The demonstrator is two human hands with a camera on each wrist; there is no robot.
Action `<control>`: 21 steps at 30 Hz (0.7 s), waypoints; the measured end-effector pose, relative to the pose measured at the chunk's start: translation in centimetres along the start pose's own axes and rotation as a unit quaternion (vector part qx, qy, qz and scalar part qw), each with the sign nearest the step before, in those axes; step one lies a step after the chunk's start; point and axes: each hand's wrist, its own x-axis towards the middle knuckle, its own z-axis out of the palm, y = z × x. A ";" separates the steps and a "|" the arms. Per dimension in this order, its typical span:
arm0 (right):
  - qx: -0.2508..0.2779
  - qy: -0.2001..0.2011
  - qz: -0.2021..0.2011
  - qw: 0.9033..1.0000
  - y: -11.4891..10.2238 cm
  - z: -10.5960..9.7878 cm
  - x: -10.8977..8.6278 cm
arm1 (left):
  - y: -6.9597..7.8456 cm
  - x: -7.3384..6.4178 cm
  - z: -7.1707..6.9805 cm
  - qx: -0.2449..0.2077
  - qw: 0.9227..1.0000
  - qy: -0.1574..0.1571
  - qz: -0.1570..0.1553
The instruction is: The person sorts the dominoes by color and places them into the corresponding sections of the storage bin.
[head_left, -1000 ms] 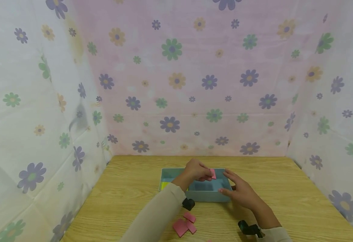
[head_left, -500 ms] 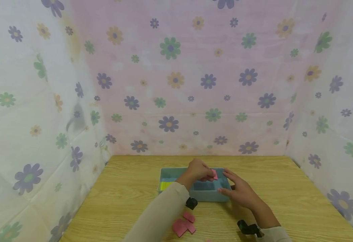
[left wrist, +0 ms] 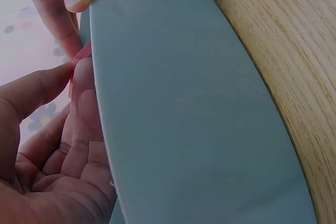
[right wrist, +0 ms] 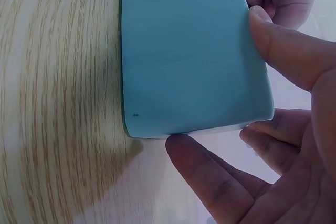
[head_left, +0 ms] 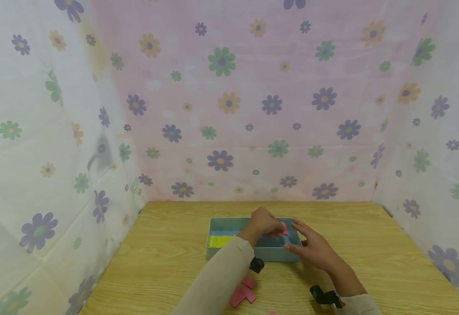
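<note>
A light blue rectangular box [head_left: 277,254] stands on the wooden table. Reaching over its front wall, my left hand [head_left: 264,221] pinches a small flat pink piece [head_left: 285,228] between thumb and fingertips, inside the right part of the box. In the left wrist view, the pink piece [left wrist: 83,52] shows only partly behind the box wall. My right hand [head_left: 315,249] holds the box's right end, with the thumb on the front rim and the fingers around the end wall. Flat yellow pieces [head_left: 221,241] lie in the left part of the box.
Several flat pink pieces [head_left: 238,297] lie in a loose cluster on the table [head_left: 154,262] in front of the box, partly behind the left sleeve [head_left: 217,280]. Another pink bit [head_left: 273,313] shows at the bottom edge. Flowered cloth [head_left: 249,131] hangs behind and at both sides.
My left hand has shifted slightly right inside the box, carrying the pink piece closer to the right end. More of the yellow pieces now shows. My right hand has kept its hold.
</note>
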 end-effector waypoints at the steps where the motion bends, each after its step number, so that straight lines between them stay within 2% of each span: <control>1: 0.001 0.000 0.001 1.000 0.0 0.0 0.0 | -0.1 0.1 0.0 0.003 1.000 0.001 0.000; 9: 0.003 0.003 0.005 1.000 -0.1 0.1 0.2 | -0.6 1.1 -0.1 0.004 1.000 0.013 -0.019; 15: -0.003 0.006 0.007 1.000 0.0 0.1 0.1 | -0.6 1.2 0.1 0.039 0.998 -0.025 -0.049; 17: -0.002 0.005 0.009 1.000 0.0 0.1 0.1 | -0.6 1.2 0.2 0.022 0.997 -0.041 -0.064; 21: -0.002 0.005 0.011 1.000 0.0 0.1 0.0 | -0.6 1.0 0.5 -0.024 0.995 -0.056 -0.081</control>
